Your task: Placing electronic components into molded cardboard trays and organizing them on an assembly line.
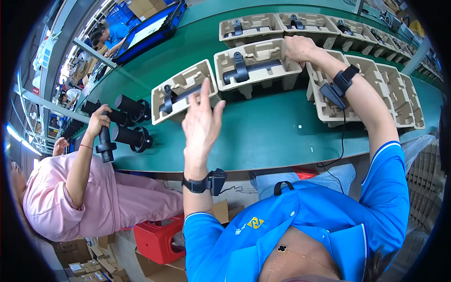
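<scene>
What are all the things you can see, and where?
Table: one, green, across the middle.
Trays: many, beige, on the table.
Tubes: several, black, in trays and at table's left.
Bin: one, black-blue, upper left.
Boxes: several, brown, lower left.
Stool: one, red, lower left.
Co-workers: at least two, pink and blue clothes, left.
Wristbands: two, black, on wrists.
Shirt: one, blue, lower middle.
Left hand: one, bare, by front-left tray.
Right hand: one, bare, at middle tray's end.
</scene>
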Available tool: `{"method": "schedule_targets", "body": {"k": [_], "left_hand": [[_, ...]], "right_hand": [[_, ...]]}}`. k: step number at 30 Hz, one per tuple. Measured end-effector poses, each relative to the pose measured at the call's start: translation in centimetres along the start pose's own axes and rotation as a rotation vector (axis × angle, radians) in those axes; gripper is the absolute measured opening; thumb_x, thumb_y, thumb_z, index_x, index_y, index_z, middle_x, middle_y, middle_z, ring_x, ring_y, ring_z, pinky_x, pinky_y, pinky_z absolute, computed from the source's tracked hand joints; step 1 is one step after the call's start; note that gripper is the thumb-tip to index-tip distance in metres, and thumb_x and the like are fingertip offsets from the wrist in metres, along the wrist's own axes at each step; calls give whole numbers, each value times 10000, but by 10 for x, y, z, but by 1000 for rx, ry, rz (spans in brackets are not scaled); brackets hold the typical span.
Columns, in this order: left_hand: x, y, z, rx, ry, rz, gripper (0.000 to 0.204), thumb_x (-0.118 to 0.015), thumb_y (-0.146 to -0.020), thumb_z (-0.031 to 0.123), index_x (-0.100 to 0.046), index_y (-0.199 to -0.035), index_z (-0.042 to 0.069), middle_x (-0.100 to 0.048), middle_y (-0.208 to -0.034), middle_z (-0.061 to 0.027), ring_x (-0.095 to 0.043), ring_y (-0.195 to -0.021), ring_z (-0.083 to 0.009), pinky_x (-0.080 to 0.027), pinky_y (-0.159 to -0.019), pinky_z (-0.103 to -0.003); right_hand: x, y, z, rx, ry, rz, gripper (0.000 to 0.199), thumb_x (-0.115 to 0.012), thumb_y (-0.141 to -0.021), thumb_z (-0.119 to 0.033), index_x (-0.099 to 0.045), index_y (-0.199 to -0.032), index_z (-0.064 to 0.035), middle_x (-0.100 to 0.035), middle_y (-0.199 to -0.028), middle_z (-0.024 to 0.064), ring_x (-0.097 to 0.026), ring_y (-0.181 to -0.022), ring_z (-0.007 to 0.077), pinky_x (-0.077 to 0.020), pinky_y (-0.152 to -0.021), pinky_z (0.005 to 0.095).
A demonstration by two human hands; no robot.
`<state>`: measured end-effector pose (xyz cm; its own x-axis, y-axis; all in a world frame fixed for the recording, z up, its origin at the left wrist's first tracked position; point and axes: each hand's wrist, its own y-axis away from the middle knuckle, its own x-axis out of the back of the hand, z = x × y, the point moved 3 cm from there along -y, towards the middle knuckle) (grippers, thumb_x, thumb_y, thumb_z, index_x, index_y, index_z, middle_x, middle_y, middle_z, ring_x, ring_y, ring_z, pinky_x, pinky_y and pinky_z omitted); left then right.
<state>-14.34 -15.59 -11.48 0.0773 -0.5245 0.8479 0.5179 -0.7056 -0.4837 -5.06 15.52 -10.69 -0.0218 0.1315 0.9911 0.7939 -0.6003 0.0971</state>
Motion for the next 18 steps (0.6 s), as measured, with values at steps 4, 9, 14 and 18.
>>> {"method": "schedule_targets", "body": {"k": [4,9,14,18], "left_hand": [[-30,-7,6,65,133,-55,410,-633,-864,186,-522,-1253,120,-556,-986,-138,-605,-773,-299,-470,-740,-386],[-51,-25,-15,-35,230,-13,235,-612,-878,216,-590,-1094,126,-552,-929,-105,-592,-769,-304,-435,-693,-407],[-57,-40,-39,-187,115,131,177,-614,-878,142,-586,-1046,96,-540,-907,-118,-613,-685,-261,-454,-650,-345],[-61,-69,-95,-173,282,72,171,-616,-868,96,-585,-1035,79,-533,-893,-103,-584,-684,-227,-439,-654,-297]], "right_hand": [[-10,-4,7,130,-28,68,270,-471,-825,-104,-585,-973,93,-652,-613,148,-669,-567,272,-549,-627,370],[-5,0,4,172,-45,108,328,-477,-835,-121,-526,-1084,86,-659,-653,167,-672,-588,276,-546,-647,390],[0,15,0,233,-13,164,445,-503,-880,-210,-445,-1260,15,-668,-769,183,-667,-736,303,-526,-727,422],[13,44,0,345,-69,301,543,-553,-897,-302,-402,-1363,-69,-661,-873,154,-635,-865,311,-500,-800,420]]}}
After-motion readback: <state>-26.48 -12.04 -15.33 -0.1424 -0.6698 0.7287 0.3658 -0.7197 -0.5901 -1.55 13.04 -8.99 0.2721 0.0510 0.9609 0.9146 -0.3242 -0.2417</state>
